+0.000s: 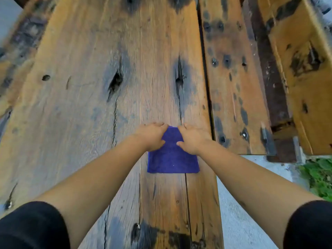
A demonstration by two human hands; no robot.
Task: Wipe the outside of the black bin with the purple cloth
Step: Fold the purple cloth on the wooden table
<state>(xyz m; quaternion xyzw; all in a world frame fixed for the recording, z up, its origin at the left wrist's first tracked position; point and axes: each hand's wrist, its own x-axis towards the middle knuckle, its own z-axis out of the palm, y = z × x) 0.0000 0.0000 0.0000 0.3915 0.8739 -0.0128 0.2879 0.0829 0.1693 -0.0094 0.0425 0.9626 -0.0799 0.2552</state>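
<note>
On the near plank of the wooden table [75,108], purple cloth [173,159] lies flat, folded. L hand [151,134] & R hand [193,138] rest on its far end, fingers straight, pressing, not gripping. Black bin not in view; wiping likely not begun or already finished, can't tell which.
</note>
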